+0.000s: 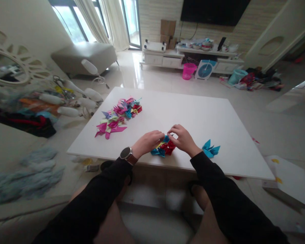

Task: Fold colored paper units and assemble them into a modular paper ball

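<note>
Seen from a head-worn camera, a person in black sleeves sits at a white table point(193, 110) and works with both hands just above its near edge. Between the fingertips is a small blue origami piece point(166, 138), raised over a cluster of red, yellow and blue origami point(169, 147) lying on the tabletop. The left hand point(147, 141), with a round dark-faced wristwatch point(126, 153) on its brown-strapped wrist, has its fingers bunched together, thumb and forefinger pinching the piece's left side. The right hand point(182, 138) arches in from the other side, thumb and forefinger curved toward each other, their tips at the piece's right upper edge; whether they clamp it cannot be told at this size. Just beside the right cuff, a blue origami crane point(211, 149) rests on the table with its pointed wings up. Well apart, toward the table's far left corner, spreads a loose heap of origami point(119, 115) in pink, magenta, lilac, pale green, blue and red. Beyond the table, a pink basket point(189, 70) stands on the glossy tiled floor point(152, 78).
</note>
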The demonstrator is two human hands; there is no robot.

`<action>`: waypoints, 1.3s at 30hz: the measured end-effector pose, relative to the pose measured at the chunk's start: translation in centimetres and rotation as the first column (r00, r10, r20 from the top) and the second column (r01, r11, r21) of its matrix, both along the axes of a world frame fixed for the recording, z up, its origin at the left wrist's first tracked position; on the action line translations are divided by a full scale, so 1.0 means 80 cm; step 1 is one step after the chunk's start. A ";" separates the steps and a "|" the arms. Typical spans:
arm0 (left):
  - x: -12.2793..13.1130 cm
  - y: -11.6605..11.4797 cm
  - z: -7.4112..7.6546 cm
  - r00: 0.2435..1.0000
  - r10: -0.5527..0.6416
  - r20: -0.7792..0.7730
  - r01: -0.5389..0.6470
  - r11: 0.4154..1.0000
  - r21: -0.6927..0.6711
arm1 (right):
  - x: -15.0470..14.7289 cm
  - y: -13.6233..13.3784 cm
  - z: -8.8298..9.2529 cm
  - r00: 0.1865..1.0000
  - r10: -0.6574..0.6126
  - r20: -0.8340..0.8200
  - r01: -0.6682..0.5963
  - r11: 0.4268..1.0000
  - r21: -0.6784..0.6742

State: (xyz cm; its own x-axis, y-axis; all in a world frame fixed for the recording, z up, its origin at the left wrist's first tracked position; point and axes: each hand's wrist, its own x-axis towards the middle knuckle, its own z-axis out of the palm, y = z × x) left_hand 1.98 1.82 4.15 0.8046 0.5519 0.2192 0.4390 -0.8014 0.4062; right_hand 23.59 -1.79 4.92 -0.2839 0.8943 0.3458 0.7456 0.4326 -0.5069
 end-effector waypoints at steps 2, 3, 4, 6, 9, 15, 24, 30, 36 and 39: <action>0.001 0.001 -0.002 1.000 -0.006 -0.006 0.006 1.000 0.005 | 0.002 0.001 -0.002 0.998 0.051 0.035 -0.050 0.999 -0.021; 0.000 0.002 -0.003 1.000 -0.008 -0.009 0.008 1.000 0.005 | 0.002 0.002 -0.004 0.997 0.069 0.047 -0.068 0.997 -0.028; 0.000 0.002 -0.003 1.000 -0.008 -0.011 0.008 1.000 0.005 | 0.003 0.003 -0.005 0.995 0.082 0.056 -0.080 0.996 -0.034; -0.002 0.002 -0.002 1.000 -0.004 -0.015 0.005 1.000 0.005 | 0.001 0.004 -0.007 0.993 0.099 0.069 -0.096 0.994 -0.046; -0.007 0.001 -0.001 0.999 0.039 -0.010 -0.039 0.999 0.009 | -0.003 0.003 -0.008 0.993 0.090 0.081 -0.087 0.995 -0.039; -0.027 0.019 -0.018 0.964 0.264 -0.021 -0.264 0.964 0.019 | -0.009 0.002 -0.010 0.999 -0.040 0.011 0.040 0.998 0.039; -0.038 0.037 -0.064 0.919 0.305 -0.251 -0.329 0.942 -0.059 | -0.004 0.002 -0.017 1.000 -0.005 0.029 0.005 1.000 0.019; -0.029 0.037 -0.078 0.929 0.247 -0.275 -0.277 0.958 -0.073 | -0.003 0.002 -0.016 1.000 -0.014 0.026 0.014 1.000 0.012; -0.021 0.035 -0.080 0.936 0.187 -0.299 -0.231 0.965 -0.121 | -0.004 0.002 -0.015 0.999 -0.008 0.036 0.008 1.000 0.006; -0.018 0.034 -0.081 0.935 0.161 -0.316 -0.215 0.966 -0.144 | -0.003 0.002 -0.016 1.000 0.008 0.030 -0.008 1.000 0.002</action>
